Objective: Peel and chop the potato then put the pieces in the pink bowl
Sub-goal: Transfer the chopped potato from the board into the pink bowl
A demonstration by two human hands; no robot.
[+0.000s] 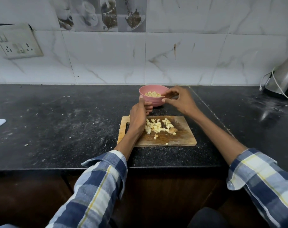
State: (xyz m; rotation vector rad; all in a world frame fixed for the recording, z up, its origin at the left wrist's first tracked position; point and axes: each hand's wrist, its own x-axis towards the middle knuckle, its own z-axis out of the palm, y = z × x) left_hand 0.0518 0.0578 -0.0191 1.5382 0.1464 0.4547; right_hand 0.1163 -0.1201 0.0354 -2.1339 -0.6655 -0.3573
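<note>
Steadying the bowl (151, 100) with my left hand (140, 116), fingers curled round its near wall so it won't slide, I hold my right hand (177, 98) at its rim, fingertips pinched together as if dropping pieces in; whether any are held there I cannot tell. Some potato already lies in the bowl. More pieces (156, 126) sit heaped on the board (181, 139) just in front of it, close enough for short trips. Both rest on the dark table (65, 125).
</note>
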